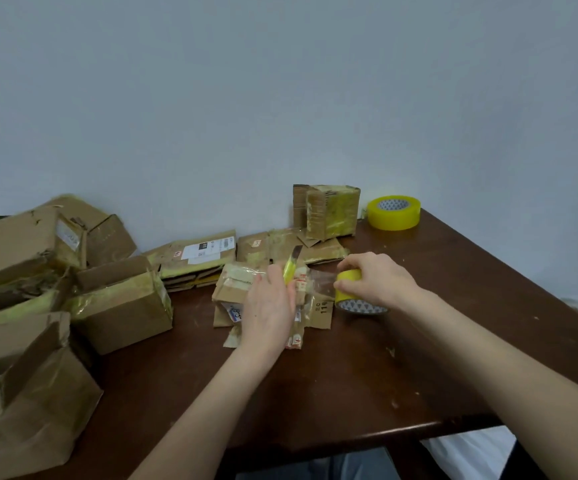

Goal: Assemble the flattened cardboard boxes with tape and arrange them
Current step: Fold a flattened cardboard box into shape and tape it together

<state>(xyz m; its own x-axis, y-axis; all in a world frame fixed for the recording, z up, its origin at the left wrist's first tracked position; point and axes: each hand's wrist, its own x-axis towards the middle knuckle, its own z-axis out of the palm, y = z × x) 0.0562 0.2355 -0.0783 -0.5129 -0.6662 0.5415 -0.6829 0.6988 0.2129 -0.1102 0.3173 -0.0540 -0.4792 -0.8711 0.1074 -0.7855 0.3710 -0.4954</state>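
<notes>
Far left, from near edge to wall: pile of assembled cardboard boxes (21,306), creased, patched with yellowish tape, several flaps standing open. Just right of the pile: single assembled box (124,306), resting on the surface (315,393) (dark brown, scuffed).

Centre-left, far side: stack of flattened boxes (194,261), white shipping label uppermost, lying flat close to the wall.

Centre: flattened box (227,299) lying on the surface beneath the left hand, printed markings facing up.

Left hand (268,306): positioned over this box, back of hand toward the camera, gripping a yellow utility knife (291,268), blade end pointing toward the wall. Fingers motion-blurred; exact curl not readable.

Between the hands: strip of clear tape (318,284), stretched from the roll toward the knife.

Right hand (379,282): fingers curled round the yellow tape roll (348,296), held at the right edge of the flattened box, core opening facing the near side. Contact with the surface not determinable.

Far side, behind the hands: more flattened cardboard (280,247), then a small assembled box (329,211) standing upright at the wall. Right of it, slightly apart: spare tape roll (394,213), lying flat near the far edge.
</notes>
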